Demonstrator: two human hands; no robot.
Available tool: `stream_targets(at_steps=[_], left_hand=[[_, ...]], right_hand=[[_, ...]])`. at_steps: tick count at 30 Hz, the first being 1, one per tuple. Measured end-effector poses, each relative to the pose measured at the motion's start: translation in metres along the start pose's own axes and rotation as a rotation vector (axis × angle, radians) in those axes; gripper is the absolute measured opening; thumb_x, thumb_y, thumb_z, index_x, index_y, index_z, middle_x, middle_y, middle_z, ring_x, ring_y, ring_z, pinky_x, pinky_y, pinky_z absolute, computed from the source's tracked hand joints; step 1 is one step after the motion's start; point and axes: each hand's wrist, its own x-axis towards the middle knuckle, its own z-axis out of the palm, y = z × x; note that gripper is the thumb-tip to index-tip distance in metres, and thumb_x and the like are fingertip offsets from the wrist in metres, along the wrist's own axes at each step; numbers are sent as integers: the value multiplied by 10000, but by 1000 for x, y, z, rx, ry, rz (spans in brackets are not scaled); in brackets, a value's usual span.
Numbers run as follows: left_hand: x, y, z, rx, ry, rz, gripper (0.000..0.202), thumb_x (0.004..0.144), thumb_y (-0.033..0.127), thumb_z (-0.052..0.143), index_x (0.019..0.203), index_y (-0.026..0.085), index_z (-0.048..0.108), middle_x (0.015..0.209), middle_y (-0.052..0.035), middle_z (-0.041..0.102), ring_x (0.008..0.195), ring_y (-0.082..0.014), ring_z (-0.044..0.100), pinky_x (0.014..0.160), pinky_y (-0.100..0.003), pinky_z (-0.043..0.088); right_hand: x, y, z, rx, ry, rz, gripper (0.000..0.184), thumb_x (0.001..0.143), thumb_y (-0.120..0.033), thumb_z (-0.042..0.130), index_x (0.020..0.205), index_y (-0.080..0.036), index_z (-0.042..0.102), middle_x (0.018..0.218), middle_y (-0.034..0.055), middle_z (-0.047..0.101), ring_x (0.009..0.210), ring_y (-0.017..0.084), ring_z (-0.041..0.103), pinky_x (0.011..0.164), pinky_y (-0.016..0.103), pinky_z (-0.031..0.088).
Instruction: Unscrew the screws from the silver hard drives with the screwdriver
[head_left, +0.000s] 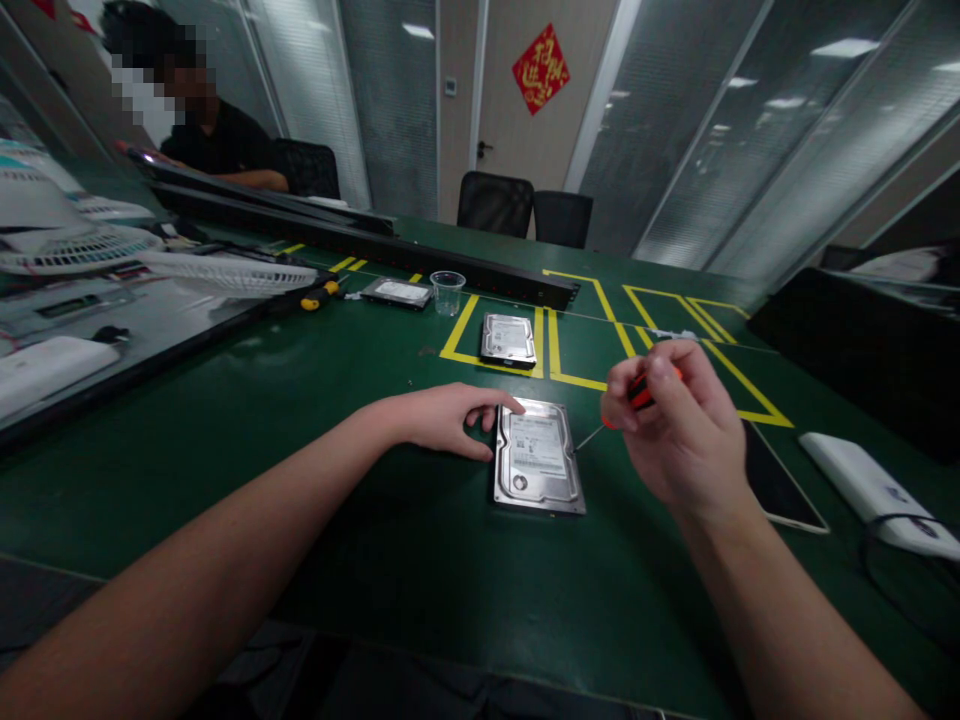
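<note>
A silver hard drive (538, 457) lies flat on the green table (420, 540) in front of me. My left hand (448, 417) rests at its upper left corner, thumb and forefinger touching the edge and steadying it, nothing held. My right hand (675, 425) is closed around a small screwdriver with a red handle (640, 393); the thin shaft points down-left, with its tip at the drive's right edge.
A second hard drive (508, 340) sits in a yellow-taped square, a third (397, 292) farther back beside a clear plastic cup (448, 292). A phone (780, 487) and a white power bank (874, 490) lie to the right. Another person sits at the far left.
</note>
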Motion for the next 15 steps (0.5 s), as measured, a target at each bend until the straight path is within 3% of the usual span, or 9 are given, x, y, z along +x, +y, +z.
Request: stream_targets(at_steps=[3,5,11,15], left_hand=[[0,0,0,-3,8,8,759,835,431,767,1527,354,464,1096,3,599,920,-165,551,822,-300,424],[0,0,1,-2,12,15,762,834,435,770,1527,347,466,1092,0,602,914,-165,551,819,-299,426],[0,0,1,19,8,8,756,849,437,753,1535,338,451,1106,-10,601,909,-163,543,822,-301,420],[-1,2,0,18,5,7,754,849,425,755,1534,348,449,1113,-7,602,922,-166,544,825,-299,420]], right_hand=[[1,-1,-1,38,-19,6,247,1007,-462,563,953,-239,654,748,14,624,544,128,460,544,311,393],[2,-1,-2,42,-16,18,327,1017,-445,503,914,-207,703,742,36,623,567,136,491,560,320,413],[1,-1,1,8,26,7,153,931,-354,696,861,-245,615,844,29,688,694,167,623,603,312,469],[0,0,0,28,19,9,128,938,-318,708,916,-259,596,802,1,689,553,120,518,542,285,412]])
